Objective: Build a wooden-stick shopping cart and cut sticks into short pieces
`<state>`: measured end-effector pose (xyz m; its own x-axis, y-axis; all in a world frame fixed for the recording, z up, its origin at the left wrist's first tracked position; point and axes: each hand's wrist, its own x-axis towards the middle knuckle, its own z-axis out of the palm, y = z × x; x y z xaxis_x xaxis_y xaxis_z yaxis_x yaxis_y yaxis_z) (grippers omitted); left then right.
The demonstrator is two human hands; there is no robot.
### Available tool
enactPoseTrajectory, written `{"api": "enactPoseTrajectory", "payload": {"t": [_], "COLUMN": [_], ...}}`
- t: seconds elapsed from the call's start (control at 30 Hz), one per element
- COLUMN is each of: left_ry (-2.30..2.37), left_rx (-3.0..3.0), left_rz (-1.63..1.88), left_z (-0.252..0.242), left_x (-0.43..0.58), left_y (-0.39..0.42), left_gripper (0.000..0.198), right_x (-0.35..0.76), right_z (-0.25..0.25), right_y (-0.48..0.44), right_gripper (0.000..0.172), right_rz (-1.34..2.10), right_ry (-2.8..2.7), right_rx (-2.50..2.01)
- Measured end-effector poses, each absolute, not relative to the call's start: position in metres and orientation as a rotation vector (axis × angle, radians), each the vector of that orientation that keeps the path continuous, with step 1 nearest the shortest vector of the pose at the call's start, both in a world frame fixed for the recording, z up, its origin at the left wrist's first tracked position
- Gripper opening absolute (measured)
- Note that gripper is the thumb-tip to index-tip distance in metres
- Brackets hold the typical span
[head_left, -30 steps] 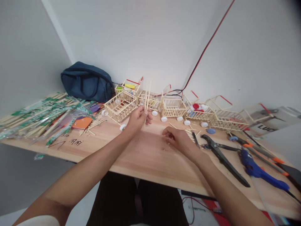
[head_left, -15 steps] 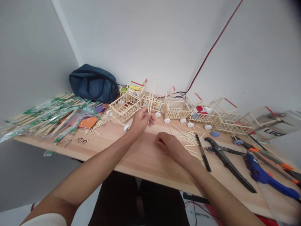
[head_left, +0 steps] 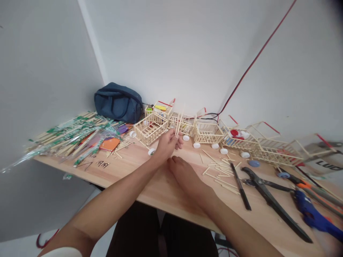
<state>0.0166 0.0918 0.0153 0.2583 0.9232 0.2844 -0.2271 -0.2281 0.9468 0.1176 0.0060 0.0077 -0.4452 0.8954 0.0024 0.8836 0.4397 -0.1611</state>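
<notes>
My left hand (head_left: 169, 143) pinches a couple of thin wooden chopsticks (head_left: 178, 124), which point upward above its fingers. Close below it, my right hand (head_left: 186, 176) rests low over the wooden table with its fingers curled in; whatever may be in them is hidden. Behind the hands stands a row of small carts built from wooden sticks, among them one with an open basket (head_left: 151, 128) and another cart (head_left: 208, 132) with white bottle-cap wheels. Cut stick pieces (head_left: 221, 169) lie scattered to the right of my right hand.
Wrapped chopsticks (head_left: 72, 137) pile up at left, before a blue bag (head_left: 119, 101). On the right lie a black marker (head_left: 241, 187), black-handled pliers (head_left: 276, 203), a blue glue gun (head_left: 312, 212) and an orange-and-black tool (head_left: 308, 185). A red-black cable (head_left: 249, 66) runs down the wall.
My right hand has moved left across the table, closer under my left hand. The left hand keeps the chopsticks upright. The whole view has shifted slightly, so things appear lower and further right.
</notes>
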Motion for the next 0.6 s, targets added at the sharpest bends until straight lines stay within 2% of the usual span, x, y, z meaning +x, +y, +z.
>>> {"api": "enactPoseTrajectory", "payload": {"t": [0.1,0.33,0.47,0.6], "left_ry": [0.705,0.713,0.692,0.711], "left_rx": [1.411,1.447,1.509,1.564], "left_rz": [1.229,1.188,1.125,1.07], "left_z": [0.011,0.005,0.0,-0.003], "left_x": [0.017,0.02,0.024,0.027], "left_y": [0.093,0.093,0.087,0.079], "left_gripper": [0.012,0.012,0.016,0.018], "right_x": [0.126,0.168,0.191,0.2], "right_z": [0.008,0.025,0.031,0.033], "right_y": [-0.004,-0.023,-0.026,-0.023], "right_gripper": [0.028,0.005,0.022,0.031], "right_rz": [0.308,0.823,0.951,1.017], "right_ry": [-2.514,-1.889,-1.655,-1.583], "right_rx": [-1.554,-1.496,-1.461,-1.454]}}
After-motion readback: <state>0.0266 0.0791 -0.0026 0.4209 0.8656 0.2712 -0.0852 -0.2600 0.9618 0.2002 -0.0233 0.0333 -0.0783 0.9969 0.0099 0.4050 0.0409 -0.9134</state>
